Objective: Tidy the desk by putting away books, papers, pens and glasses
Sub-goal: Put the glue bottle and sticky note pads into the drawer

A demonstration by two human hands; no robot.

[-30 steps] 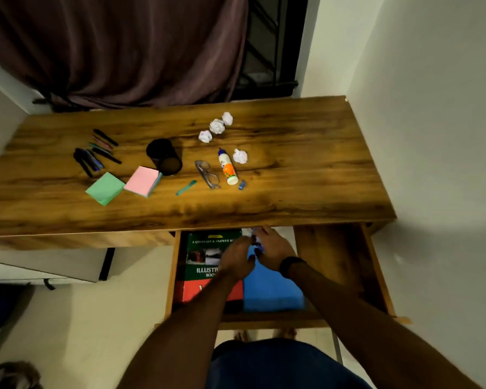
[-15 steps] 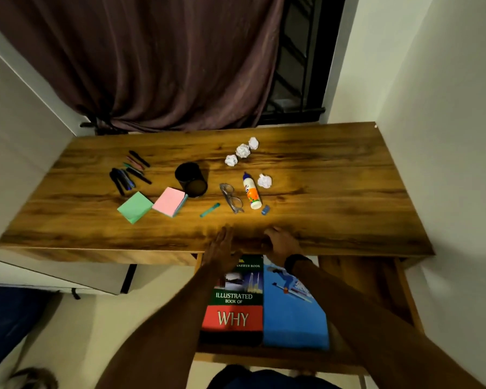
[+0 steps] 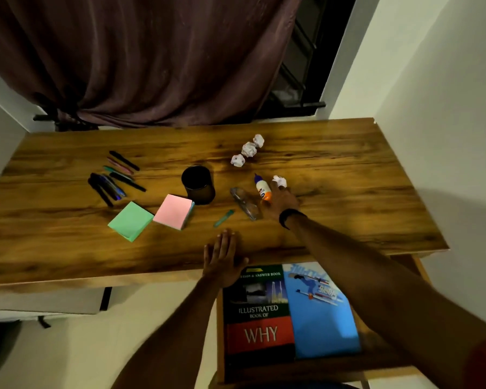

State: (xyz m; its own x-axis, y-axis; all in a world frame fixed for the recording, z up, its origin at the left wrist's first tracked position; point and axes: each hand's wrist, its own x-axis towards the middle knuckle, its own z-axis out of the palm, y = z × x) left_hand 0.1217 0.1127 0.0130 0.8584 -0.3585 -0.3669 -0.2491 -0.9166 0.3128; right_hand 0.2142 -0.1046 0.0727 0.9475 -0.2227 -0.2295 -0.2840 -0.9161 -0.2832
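Observation:
My right hand (image 3: 281,199) reaches over the desk top (image 3: 348,192), fingers spread, between the glue bottle (image 3: 262,188) and a crumpled paper ball (image 3: 279,181); it holds nothing. My left hand (image 3: 222,256) lies flat and open on the desk's front edge. Clear glasses (image 3: 243,203) lie just left of the right hand. Several pens (image 3: 112,178) are scattered at the left near a black pen cup (image 3: 198,185). Three more paper balls (image 3: 249,153) sit further back. Two books, a green-and-red one (image 3: 257,313) and a blue one (image 3: 319,310), lie in the open drawer (image 3: 292,369).
Green (image 3: 128,224) and pink (image 3: 173,211) sticky-note pads lie near the cup, with a teal pen cap (image 3: 223,218) beside them. A brown curtain (image 3: 141,60) hangs behind the desk. A white wall (image 3: 446,108) borders the right side.
Both hands left the drawer and came up to the desk. The right hand then reached forward to the glue bottle and paper ball; the left settled flat on the front edge.

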